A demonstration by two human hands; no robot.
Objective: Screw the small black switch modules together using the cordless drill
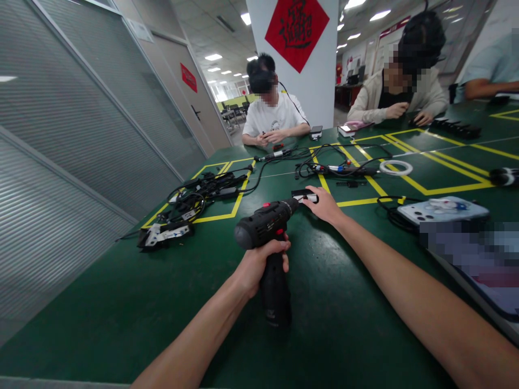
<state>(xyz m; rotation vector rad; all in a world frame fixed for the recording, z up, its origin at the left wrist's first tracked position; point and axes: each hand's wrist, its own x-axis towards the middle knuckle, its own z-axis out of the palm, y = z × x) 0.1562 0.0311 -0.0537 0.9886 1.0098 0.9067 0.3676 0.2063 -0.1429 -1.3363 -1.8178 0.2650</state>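
head view | left hand (259, 265) wrapped around drill (267, 227) handle, tip at small black part (303, 195) | right hand (324, 205) fingers pin part on green table (121, 302) | step: lining up bit; next needs steady aim

The cordless drill (267, 237) had a matt black plastic body, faintly textured, with a small glossy red button on top and a metal chuck tip. The table (121, 302) was covered in smooth green matting with a soft sheen, crossed by flat yellow tape lines (441, 190). The cables (203, 192) looked like black rubbery plastic. The white ring (396, 167) looked like smooth plastic.
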